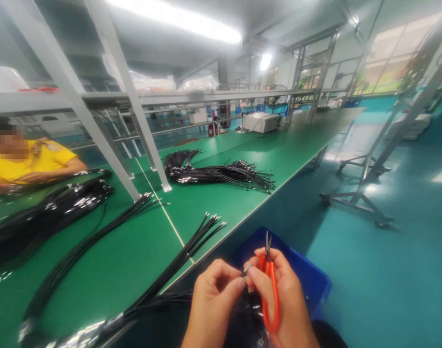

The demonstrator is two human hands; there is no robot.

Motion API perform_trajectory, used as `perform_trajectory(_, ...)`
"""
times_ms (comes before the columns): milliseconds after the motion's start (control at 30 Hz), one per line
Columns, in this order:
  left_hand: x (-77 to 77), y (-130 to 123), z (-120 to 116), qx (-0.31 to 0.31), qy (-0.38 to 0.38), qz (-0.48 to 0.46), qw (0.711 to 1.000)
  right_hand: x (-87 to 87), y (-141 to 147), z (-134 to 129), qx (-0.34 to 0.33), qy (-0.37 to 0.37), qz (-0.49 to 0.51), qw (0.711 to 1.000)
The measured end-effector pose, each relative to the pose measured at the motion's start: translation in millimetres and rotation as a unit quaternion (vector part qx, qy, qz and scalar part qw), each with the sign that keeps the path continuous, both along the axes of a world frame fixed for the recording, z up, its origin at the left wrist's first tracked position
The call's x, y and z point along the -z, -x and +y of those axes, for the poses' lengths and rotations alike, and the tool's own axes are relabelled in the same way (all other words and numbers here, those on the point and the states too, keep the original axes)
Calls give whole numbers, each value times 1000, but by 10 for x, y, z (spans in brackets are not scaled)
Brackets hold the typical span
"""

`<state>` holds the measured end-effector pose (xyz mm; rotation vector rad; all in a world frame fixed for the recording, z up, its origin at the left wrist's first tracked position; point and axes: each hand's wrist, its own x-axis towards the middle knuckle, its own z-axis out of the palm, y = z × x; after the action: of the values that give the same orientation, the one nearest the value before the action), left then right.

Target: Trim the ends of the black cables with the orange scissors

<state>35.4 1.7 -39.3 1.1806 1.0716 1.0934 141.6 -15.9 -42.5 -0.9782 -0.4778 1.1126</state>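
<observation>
My right hand [282,285] is closed around orange-handled scissors [272,304], their dark blades pointing up and away from me. Its thumb and forefinger also pinch a small pale piece at a cable end. My left hand [217,295] is closed too, its thumb and finger pinching the dark end of a black cable [244,273] right against the right fingertips. Just left of my hands, a bundle of black cables [181,256] with silvery tips lies over the green table's edge. Another cable bundle [79,251] curves across the table farther left.
Below my hands stands a blue bin [311,275]. More black cables [221,175] lie on the green table [297,140], near shelf posts [148,130]. A person in a yellow top [43,157] sits at far left by a cable pile [54,208]. A wheeled metal frame [362,193] stands right.
</observation>
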Motion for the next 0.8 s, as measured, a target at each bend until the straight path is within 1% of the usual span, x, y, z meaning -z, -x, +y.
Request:
perform_trajectory(67, 28, 16, 13, 6, 4, -6, 1000, -41, -5, -14, -12, 1, 11, 1000)
perform_trajectory(100, 47, 28, 22, 20, 4, -16, 1000, -62, -6, -23, -26, 3, 27, 999)
perform_trajectory(200, 99, 62, 39, 86, 8, -69, 994, -91, 2, -49, -79, 27, 107, 991)
perform_trajectory(267, 112, 68, 24, 111, 14, -99, 989, -75, 24, -57, -97, 48, 160, 981)
perform_trajectory(333, 98, 55, -9, 96, -2, -90, 991, -51, 63, -57, -100, 56, 183, 976)
perform_trajectory(433, 34, 21, -56, 19, -71, 6, 997, -45, 129, -48, -82, 38, 152, 984)
perform_trajectory(500, -18, 9, -57, -16, -87, 41, 995, -64, 153, -45, -71, 27, 129, 989)
perform_trajectory(533, -41, 9, -47, -19, -79, 30, 996, -78, 155, -45, -73, 24, 127, 989)
perform_trajectory(567, -59, 15, -33, -8, -64, 6, 998, -91, 151, -47, -84, 21, 131, 988)
perform_trajectory(667, -88, 47, 13, 43, -12, -75, 996, -120, 116, -48, -129, 16, 159, 979)
perform_trajectory(733, -92, 61, 23, 49, 12, -105, 993, -130, 97, -44, -145, 17, 175, 974)
perform_trajectory(800, -98, 59, 16, 39, 27, -128, 991, -138, 89, -41, -144, 20, 178, 973)
